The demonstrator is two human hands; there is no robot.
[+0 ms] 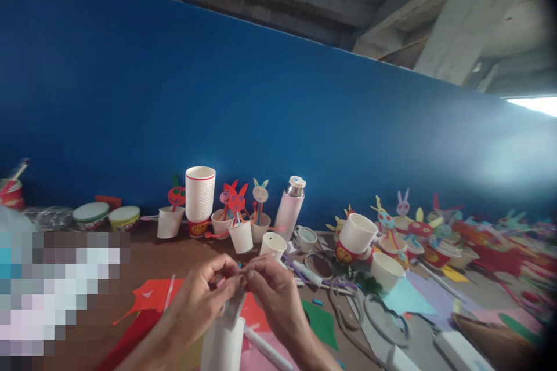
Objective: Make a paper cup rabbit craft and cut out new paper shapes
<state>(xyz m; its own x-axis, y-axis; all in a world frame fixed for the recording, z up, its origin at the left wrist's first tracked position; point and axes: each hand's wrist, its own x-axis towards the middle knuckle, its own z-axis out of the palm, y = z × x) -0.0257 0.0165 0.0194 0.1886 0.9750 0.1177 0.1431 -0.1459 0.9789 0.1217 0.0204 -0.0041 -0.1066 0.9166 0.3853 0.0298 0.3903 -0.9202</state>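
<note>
My left hand (217, 287) and my right hand (272, 281) meet in front of me with their fingertips pinched together. From between them hangs a thin, pale, see-through strip (235, 307); its kind is hard to make out, and a small blue tip shows above the fingers. Directly below stands a white paper cup (223, 345), partly behind the strip and cut off by the frame's lower edge. Beside that cup lies a white tube-like stick (267, 348), over pink paper (282, 353).
Along the blue wall (243, 93) stand a stack of paper cups (200, 194), a pale thermos (290, 206) and several cups with paper rabbit figures (238, 203). Coloured paper sheets, such as the green one (319, 322), and a pair of scissors (385, 319) lie to the right.
</note>
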